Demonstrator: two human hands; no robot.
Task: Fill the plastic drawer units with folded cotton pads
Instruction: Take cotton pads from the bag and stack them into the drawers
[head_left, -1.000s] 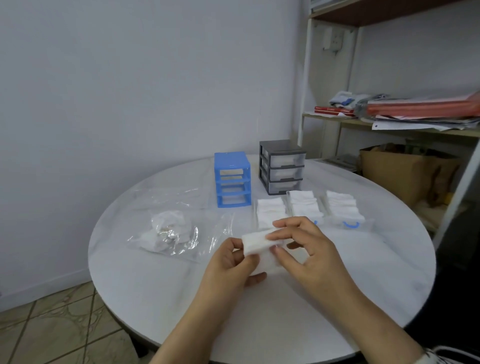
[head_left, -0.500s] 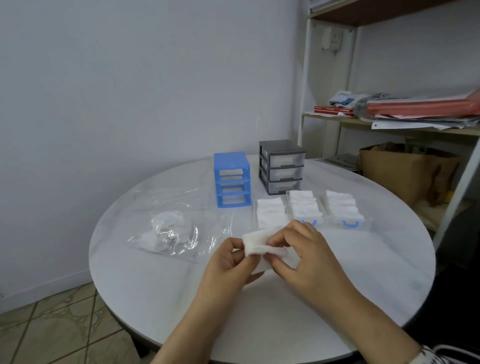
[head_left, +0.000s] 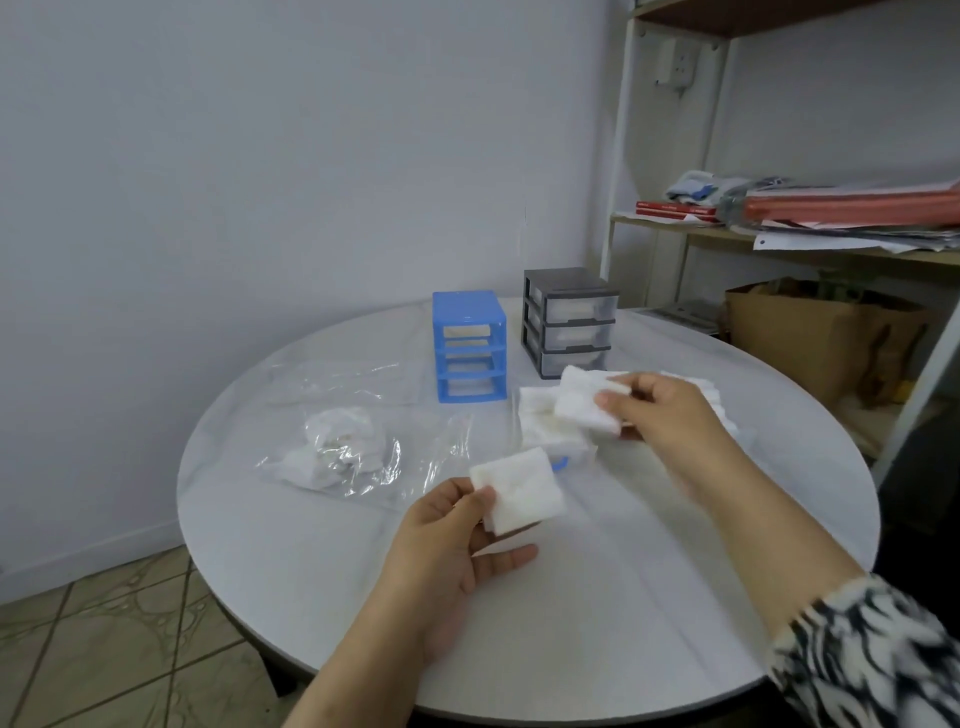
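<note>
My left hand (head_left: 447, 545) pinches a white cotton pad (head_left: 519, 488) by its lower left corner above the table's near middle. My right hand (head_left: 660, 415) holds a folded cotton pad (head_left: 582, 402) farther out, over the stacks of white pads (head_left: 545, 426) lying on the table. A blue drawer unit (head_left: 469, 345) with open, drawerless slots stands at the far middle. Beside it on the right stands a grey drawer unit (head_left: 569, 319) with three clear drawers pushed in.
A clear plastic bag (head_left: 343, 452) with crumpled white material lies on the left of the round white table (head_left: 571, 623). More clear plastic lies flat behind it. A shelf (head_left: 779, 244) with papers and a cardboard box (head_left: 810, 338) stands to the right.
The hands, together on one bundle of pads, have separated. The right hand moved out and right with a folded pad; the left hand stays near with another pad.
</note>
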